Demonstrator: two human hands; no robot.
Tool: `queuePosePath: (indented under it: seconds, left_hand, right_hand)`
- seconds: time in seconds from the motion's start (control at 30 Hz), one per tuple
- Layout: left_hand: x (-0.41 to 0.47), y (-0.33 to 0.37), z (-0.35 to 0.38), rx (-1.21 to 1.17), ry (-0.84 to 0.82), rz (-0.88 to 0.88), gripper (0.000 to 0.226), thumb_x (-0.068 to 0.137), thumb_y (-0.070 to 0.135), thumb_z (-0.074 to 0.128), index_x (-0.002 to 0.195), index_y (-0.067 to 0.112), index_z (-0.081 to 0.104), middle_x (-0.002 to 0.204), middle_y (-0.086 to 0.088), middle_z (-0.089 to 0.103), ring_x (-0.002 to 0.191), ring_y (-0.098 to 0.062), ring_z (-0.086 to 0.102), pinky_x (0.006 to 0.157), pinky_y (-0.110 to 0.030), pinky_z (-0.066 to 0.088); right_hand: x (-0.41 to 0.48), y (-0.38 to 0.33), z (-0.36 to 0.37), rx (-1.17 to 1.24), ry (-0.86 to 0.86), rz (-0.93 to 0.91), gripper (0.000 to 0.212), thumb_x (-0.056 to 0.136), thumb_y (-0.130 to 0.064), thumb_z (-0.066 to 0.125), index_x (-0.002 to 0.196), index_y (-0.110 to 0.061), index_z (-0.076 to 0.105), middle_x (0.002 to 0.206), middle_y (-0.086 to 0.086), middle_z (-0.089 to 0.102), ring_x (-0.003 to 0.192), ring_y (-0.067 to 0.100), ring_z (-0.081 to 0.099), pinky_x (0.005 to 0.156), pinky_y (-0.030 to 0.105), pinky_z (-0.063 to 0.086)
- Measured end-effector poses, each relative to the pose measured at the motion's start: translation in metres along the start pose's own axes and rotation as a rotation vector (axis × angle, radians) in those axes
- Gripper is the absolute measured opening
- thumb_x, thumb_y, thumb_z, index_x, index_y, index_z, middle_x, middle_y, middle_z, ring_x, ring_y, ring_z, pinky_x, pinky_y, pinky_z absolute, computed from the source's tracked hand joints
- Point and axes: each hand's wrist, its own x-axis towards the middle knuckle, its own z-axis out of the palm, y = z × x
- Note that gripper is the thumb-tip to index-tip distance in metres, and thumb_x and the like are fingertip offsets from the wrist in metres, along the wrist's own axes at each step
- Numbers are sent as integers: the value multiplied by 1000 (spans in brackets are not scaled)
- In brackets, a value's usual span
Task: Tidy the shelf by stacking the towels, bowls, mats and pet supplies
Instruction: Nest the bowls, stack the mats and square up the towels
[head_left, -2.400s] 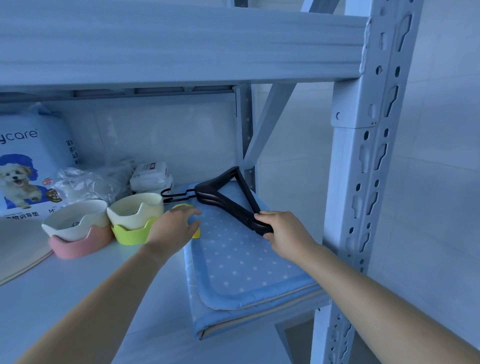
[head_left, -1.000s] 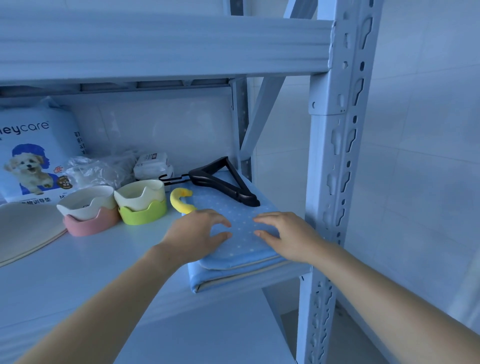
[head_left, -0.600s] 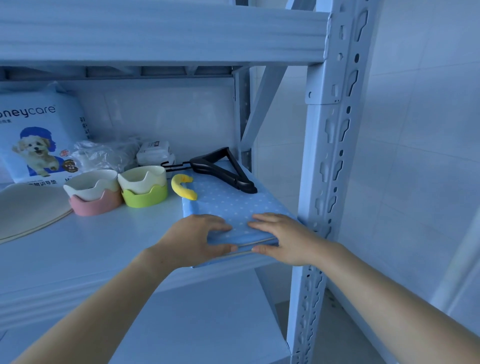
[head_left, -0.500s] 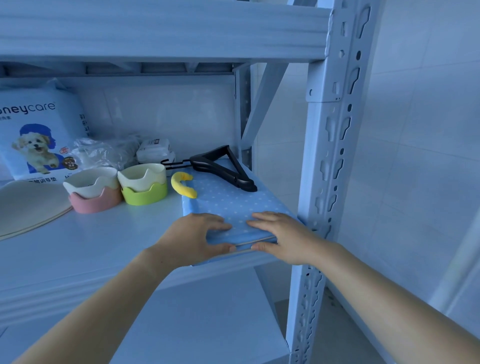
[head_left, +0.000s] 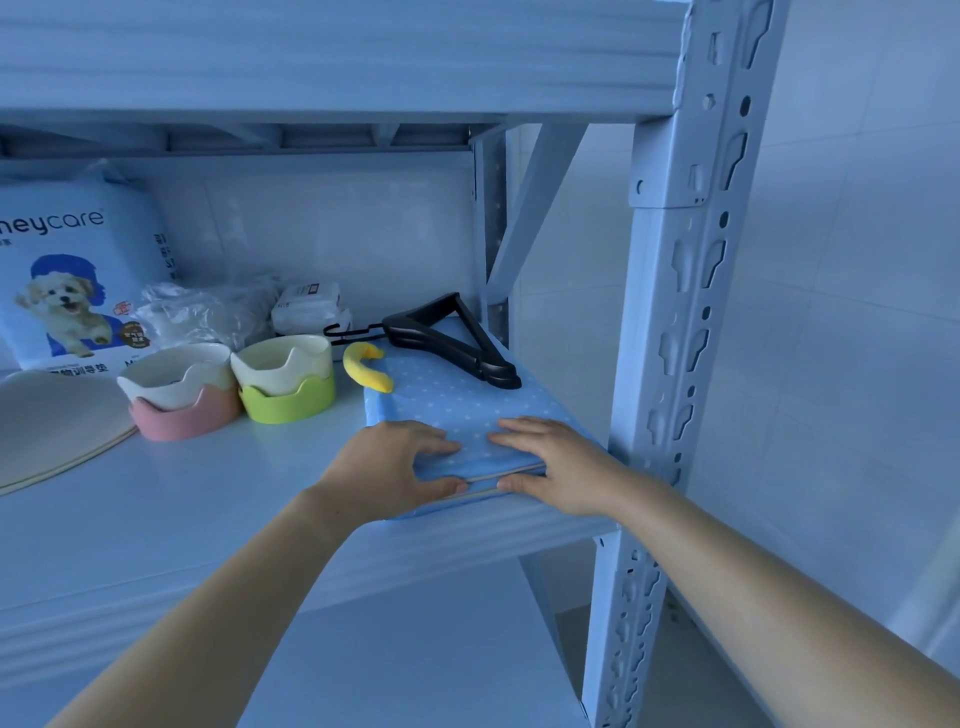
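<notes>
A folded blue polka-dot mat (head_left: 457, 410) lies at the right end of the shelf (head_left: 182, 499). My left hand (head_left: 387, 467) and my right hand (head_left: 550, 467) both grip its front edge, fingers on top and thumbs at the fold. Black hangers (head_left: 447, 338) rest on the mat's far end, with a yellow curved toy (head_left: 366, 366) at its left corner. To the left stand a white bowl in a pink holder (head_left: 179, 397) and a white bowl in a green holder (head_left: 285, 379).
A pet-pad pack with a dog picture (head_left: 72, 280), a clear plastic bag (head_left: 208, 312) and a wipes pack (head_left: 309, 309) line the back. A beige round mat (head_left: 47, 426) lies far left. The shelf's upright post (head_left: 670, 312) stands just right of my right hand.
My hands left the hangers and the yellow toy, came back to the mat's front edge and took hold of it. Over the last half second they hardly moved.
</notes>
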Motion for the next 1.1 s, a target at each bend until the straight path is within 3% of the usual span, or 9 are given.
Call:
queuePosePath:
  seconds: [0.23,0.4,0.53,0.67,0.8,1.1]
  left_hand:
    - [15,-12,2,14,-4,-22,57,70,70,58,122,46,54,135,22,48,127,-1,39,98,-17,27]
    - [23,-14,-4,-9,-26,-16,55,69,69,61,117,44,58,129,23,51,121,1,43,93,-14,28]
    - [34,-16,-18,-104,-58,-17,57,68,78,46,109,42,63,121,22,57,114,-1,49,93,-21,39]
    - [43,-14,-19,-52,-60,6,51,75,71,50,118,43,58,130,17,52,120,-4,45,100,-26,37]
    - [53,-11,-19,-29,-17,12,49,79,65,51,121,39,56,132,16,51,123,-4,43,101,-24,35]
    - [50,-10,0,-40,-96,31,65,64,79,53,118,45,55,129,27,48,123,4,39,97,-18,32]
  right_hand:
    - [19,4,4,-7,13,3,58,89,-45,56,141,-29,36,154,-8,23,142,9,15,110,18,3]
    - [27,3,0,39,68,-4,56,83,-44,64,134,-28,48,148,-11,36,136,6,30,112,24,23]
    - [37,2,-12,63,163,-1,58,81,-51,63,130,-22,54,144,-9,42,132,6,38,109,23,28]
    - [54,1,-18,9,285,-10,46,90,-41,56,130,-19,54,143,-5,45,131,9,40,107,20,28]
    - [67,4,-18,-40,291,53,48,91,-32,56,136,-20,46,148,-4,37,135,12,34,109,27,29]
    - [92,13,-10,-57,306,142,46,89,-18,60,134,-15,50,142,0,43,124,18,48,100,27,39]
